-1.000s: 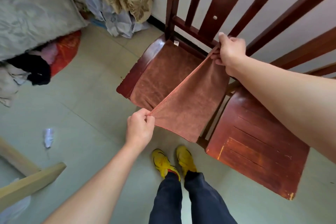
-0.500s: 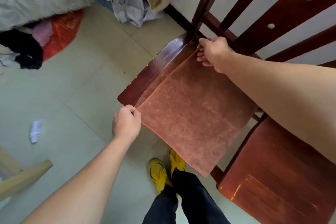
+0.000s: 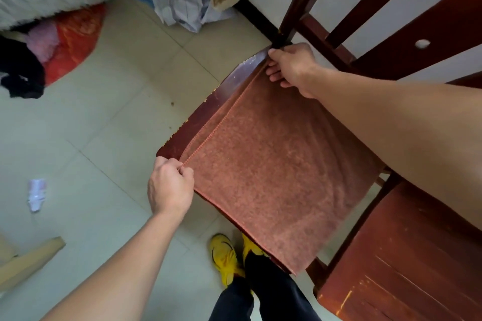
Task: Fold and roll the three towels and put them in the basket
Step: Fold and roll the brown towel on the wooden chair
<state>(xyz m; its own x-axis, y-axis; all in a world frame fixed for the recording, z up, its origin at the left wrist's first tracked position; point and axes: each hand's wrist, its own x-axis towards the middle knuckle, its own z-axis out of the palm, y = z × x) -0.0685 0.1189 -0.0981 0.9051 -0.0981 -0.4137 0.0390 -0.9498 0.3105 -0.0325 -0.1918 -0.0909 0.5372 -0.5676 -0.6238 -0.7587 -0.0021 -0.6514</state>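
Left hand and right hand pinch towel on chair beside second chair.

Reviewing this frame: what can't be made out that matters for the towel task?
Head view:
Basket, other towels: outside the frame.
Lower layer of the towel: covered by the folded-over top, except an edge strip.
How the right hand holds the far corner: hidden by its own fingers.
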